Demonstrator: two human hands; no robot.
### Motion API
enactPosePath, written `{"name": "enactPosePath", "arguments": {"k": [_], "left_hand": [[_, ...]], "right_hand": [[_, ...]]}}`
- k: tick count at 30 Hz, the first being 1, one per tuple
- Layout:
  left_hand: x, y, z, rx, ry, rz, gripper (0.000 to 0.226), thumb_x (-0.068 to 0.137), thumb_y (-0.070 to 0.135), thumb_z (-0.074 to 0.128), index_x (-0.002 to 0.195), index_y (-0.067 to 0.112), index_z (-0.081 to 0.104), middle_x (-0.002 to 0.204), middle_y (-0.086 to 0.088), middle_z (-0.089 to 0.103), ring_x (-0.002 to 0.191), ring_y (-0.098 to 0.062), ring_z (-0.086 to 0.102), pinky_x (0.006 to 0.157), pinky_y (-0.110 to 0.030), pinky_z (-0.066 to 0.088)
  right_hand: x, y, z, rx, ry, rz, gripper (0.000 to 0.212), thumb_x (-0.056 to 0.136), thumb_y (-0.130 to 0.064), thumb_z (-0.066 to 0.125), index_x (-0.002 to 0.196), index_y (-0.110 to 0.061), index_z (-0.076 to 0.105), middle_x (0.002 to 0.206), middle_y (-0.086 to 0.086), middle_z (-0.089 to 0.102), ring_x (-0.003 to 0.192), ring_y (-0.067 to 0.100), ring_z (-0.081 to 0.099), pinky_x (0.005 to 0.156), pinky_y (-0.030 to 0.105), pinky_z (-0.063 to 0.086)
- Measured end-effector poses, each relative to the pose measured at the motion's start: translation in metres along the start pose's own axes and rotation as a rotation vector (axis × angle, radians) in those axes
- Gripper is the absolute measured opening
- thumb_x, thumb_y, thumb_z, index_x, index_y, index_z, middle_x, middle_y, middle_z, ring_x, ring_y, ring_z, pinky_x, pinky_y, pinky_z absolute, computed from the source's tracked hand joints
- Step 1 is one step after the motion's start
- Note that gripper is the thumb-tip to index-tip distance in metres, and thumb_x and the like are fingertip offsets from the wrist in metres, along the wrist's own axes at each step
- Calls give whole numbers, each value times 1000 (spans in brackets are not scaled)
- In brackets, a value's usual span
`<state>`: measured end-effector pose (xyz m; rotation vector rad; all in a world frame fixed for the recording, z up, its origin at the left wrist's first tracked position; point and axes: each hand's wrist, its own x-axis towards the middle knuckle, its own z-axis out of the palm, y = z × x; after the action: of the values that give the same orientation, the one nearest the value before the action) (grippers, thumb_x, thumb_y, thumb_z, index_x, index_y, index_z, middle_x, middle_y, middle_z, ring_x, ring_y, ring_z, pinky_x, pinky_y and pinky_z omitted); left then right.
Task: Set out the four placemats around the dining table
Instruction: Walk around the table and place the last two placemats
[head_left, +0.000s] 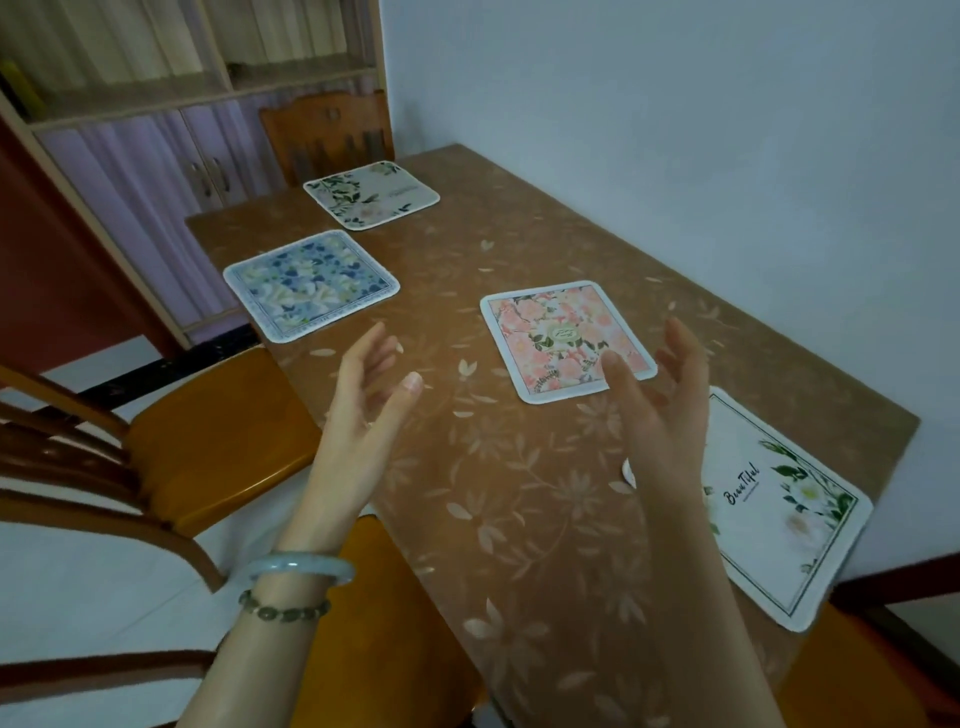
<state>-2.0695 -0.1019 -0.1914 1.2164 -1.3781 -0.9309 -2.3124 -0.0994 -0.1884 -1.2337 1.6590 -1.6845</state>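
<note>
Head view shows four placemats laid flat on the dining table (519, 519), none stacked and none touching. A pink floral mat (563, 338) lies toward the middle of the table, nearer the wall side. A white mat with green leaves and script lettering (779, 499) sits at the near right corner, its outer edge at or slightly over the table edge. A blue floral mat (310, 285) lies along the left edge, in front of the near chair (208, 431). A pale mat with a leaf print (371, 194) lies further along that edge, before the far chair (327, 130), which suggests each is meant to mark a seat.

Left hand (363, 405) and right hand (670, 410) hover above the tabletop between the mats, palms turned inward, fingers loosely spread, grasping nothing. Bracelets (298, 584) circle the left wrist.

Judgement: placement appears essentially complete. The pink mat sits away from any visible chair and may warrant adjustment.
</note>
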Motion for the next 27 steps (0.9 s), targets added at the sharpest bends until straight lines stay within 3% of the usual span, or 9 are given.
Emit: {"name": "enactPosePath", "arguments": {"k": [5, 8, 12, 18, 20, 23, 27], "left_hand": [[61, -12, 30, -3, -61, -43, 64, 89, 51, 54, 145, 28, 33, 144, 12, 43, 129, 3, 42, 103, -22, 38], [92, -22, 49, 2, -100, -62, 64, 86, 49, 53, 144, 29, 35, 143, 13, 43, 129, 5, 41, 99, -18, 38], [128, -43, 73, 3, -125, -109, 63, 86, 49, 53, 143, 29, 37, 140, 15, 46, 126, 6, 43, 93, -11, 39], [172, -90, 111, -4, -142, -219, 57, 89, 41, 56, 141, 24, 41, 136, 10, 48, 119, 13, 45, 80, 2, 38], [183, -108, 123, 26, -131, -272, 56, 90, 43, 56, 141, 26, 41, 138, 9, 47, 120, 7, 47, 78, 0, 39], [199, -134, 139, 44, -116, -358, 60, 89, 49, 56, 142, 27, 39, 143, 6, 44, 126, -6, 44, 89, -12, 37], [215, -168, 162, 78, -150, -458, 62, 89, 51, 57, 141, 24, 38, 145, 1, 43, 131, -13, 43, 107, -38, 39]], "right_hand": [[53, 18, 12, -28, 45, 11, 69, 79, -44, 68, 140, -27, 41, 133, -18, 44, 121, -11, 41, 77, -2, 41], [81, 33, 16, -44, 59, 40, 66, 81, -42, 70, 140, -28, 42, 136, -15, 45, 118, -14, 43, 76, -3, 41], [114, 56, 22, -62, 91, 81, 65, 83, -40, 71, 140, -27, 42, 132, -14, 46, 100, -32, 42, 67, -5, 40], [158, 104, 31, -115, 111, 163, 62, 85, -41, 69, 139, -26, 43, 129, -11, 44, 95, -36, 39, 65, -7, 37], [170, 127, 34, -126, 104, 203, 59, 86, -39, 68, 137, -23, 44, 128, -9, 45, 96, -33, 41, 66, -7, 38], [185, 162, 38, -157, 90, 262, 57, 87, -40, 66, 138, -26, 44, 130, -9, 44, 108, -11, 47, 68, -1, 39], [212, 216, 38, -229, 105, 382, 58, 90, -35, 62, 142, -22, 41, 137, -3, 47, 122, 12, 48, 90, 23, 41]]}}
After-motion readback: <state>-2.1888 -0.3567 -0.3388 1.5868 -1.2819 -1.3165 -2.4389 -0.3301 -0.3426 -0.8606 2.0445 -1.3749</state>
